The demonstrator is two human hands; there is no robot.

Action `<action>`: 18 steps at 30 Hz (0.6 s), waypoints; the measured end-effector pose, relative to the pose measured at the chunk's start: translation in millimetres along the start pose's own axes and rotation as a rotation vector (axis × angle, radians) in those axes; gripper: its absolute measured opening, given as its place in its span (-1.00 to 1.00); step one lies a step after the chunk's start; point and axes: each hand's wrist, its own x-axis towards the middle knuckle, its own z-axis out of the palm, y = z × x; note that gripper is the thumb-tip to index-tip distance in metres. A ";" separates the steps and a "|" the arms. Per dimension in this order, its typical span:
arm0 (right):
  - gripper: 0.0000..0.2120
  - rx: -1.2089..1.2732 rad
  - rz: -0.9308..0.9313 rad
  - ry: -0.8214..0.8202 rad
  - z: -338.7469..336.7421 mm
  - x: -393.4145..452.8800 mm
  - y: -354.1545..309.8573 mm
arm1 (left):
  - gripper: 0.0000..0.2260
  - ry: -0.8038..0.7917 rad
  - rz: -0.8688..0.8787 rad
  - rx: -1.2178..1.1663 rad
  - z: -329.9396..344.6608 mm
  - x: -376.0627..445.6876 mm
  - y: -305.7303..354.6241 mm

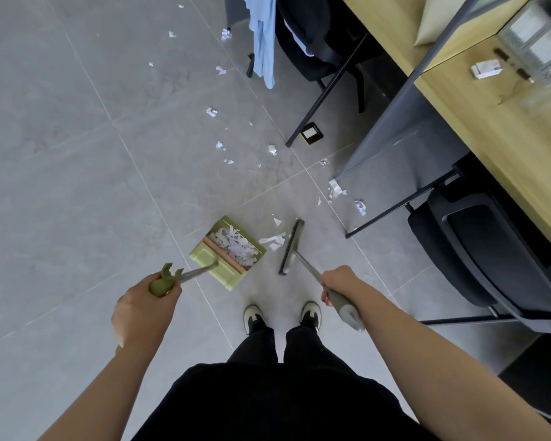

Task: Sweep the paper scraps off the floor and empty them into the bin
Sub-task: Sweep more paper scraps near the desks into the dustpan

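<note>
Grey tiled floor (77, 154), a wooden desk (506, 148) at right, black chairs (477, 249) tucked beneath.

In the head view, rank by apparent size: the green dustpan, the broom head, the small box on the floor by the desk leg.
1. Green dustpan, largest.
2. Broom head, long but narrow.
3. Small box, smallest, though it lies farther from the camera.

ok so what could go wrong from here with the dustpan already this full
1. The dustpan already holds a heap of scraps near its open edge; tilting it while the left hand moves it could spill them back onto the floor.
2. The broom, held by the right hand, might flick the scraps beside it past the pan rather than in.
3. Scraps by the desk leg and chair look easy to miss.
</note>
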 end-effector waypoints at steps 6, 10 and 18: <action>-0.70 -0.037 -0.024 0.026 -31.4 25.9 -18.9 | -0.97 0.014 0.019 -0.020 -1.8 19.1 25.1; -0.92 0.098 -0.031 0.085 -54.6 12.1 -45.8 | -0.98 0.021 0.027 -0.029 4.8 27.1 51.3; -0.95 0.313 -0.031 0.146 -125.9 56.4 -99.5 | -0.97 0.050 -0.011 -0.062 30.6 38.4 116.0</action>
